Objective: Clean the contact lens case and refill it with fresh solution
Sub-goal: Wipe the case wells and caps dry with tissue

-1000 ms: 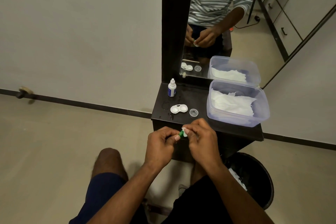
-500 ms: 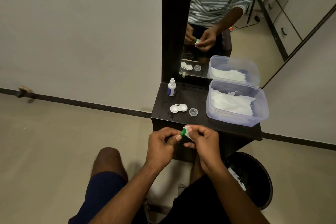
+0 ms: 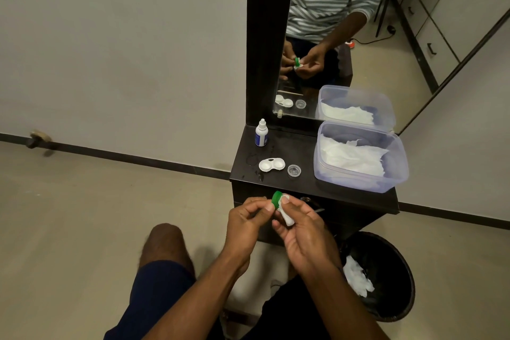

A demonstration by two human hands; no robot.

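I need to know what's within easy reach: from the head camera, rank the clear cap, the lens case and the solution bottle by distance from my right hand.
From the right hand:
1. Clear cap, just beyond it on the stand.
2. Lens case, left of the cap.
3. Solution bottle, back-left by the mirror frame.

No legible text anywhere in view.
The small dropper bottle (image 3: 261,134) on the dark stand carries a blue label, but its print is too small to read.

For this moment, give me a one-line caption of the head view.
Left hand holds a green cap while right hand wipes it with tissue; open lens case waits.
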